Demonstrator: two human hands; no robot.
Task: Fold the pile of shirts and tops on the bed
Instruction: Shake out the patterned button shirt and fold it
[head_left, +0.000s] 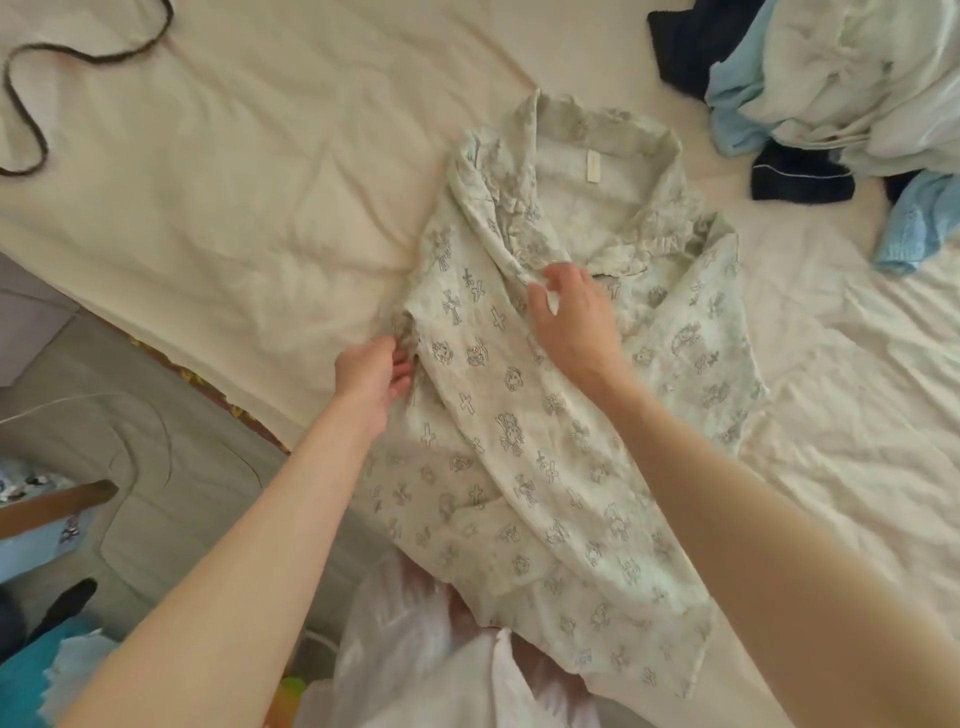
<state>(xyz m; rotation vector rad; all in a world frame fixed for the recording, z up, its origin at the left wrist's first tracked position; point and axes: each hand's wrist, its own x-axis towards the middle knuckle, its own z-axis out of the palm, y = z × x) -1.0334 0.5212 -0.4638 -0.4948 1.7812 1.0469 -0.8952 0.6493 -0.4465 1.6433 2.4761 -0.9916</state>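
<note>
Our left-hand fingers (401, 358) are curled into a bunch of fabric at the left edge of the printed shirt (524, 431), pinching the gathered sleeve area. Our right-hand fingers (550, 283) are bent and slightly apart, thumb and forefinger closing on the front placket just below the collar (597, 140). The left hand (371, 371) and the right hand (574, 317) sit near each other across the shirt's left half.

The shirt lies front up on the bed (234, 182), collar away from us, its hem draping over the near edge. That overhang is the main risk, we judge: a pull toward us could slide the whole shirt off. The left side is already rumpled, so folding it over now may trap creases. The pile of tops (852, 78) waits well apart at the far right; a wide sweep could still drag the sheet under it.
</note>
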